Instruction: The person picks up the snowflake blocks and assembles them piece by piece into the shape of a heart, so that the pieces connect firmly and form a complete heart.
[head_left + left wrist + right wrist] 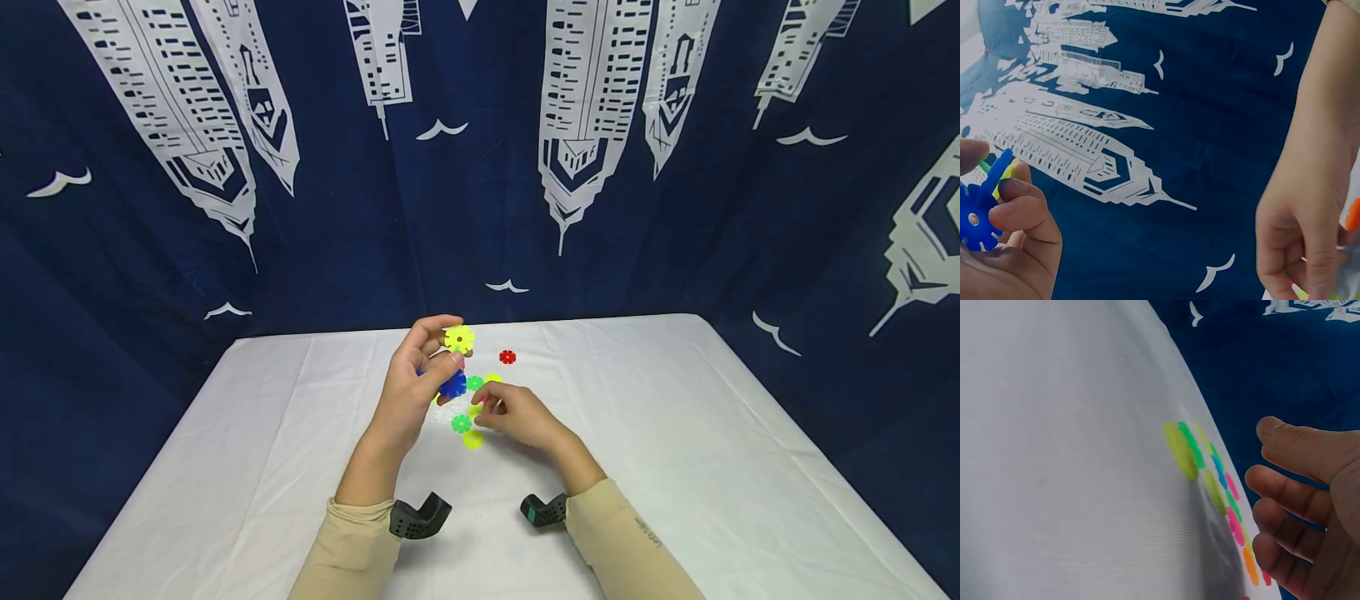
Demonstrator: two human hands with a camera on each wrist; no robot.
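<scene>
My left hand (405, 387) is raised over the table and grips notched plastic snowflake discs between thumb and fingers. A yellow disc (460, 339) shows at its fingertips and a blue disc (453, 384) below the thumb. In the left wrist view, blue pieces (974, 219) stand at an angle to each other, with green and yellow bits partly hidden behind. My right hand (528, 417) hovers over loose discs, its fingers loosely bent. Nothing shows between them in the right wrist view. Near that hand lie a green disc (461, 424) and a yellow disc (473, 439).
A red disc (507, 357) lies farther back on the white cloth-covered table (247, 467). Several loose discs, among them a pink one (1235, 526) and an orange one (1250, 565), lie close together. Behind the table hangs a dark blue curtain (465, 208) with white building prints.
</scene>
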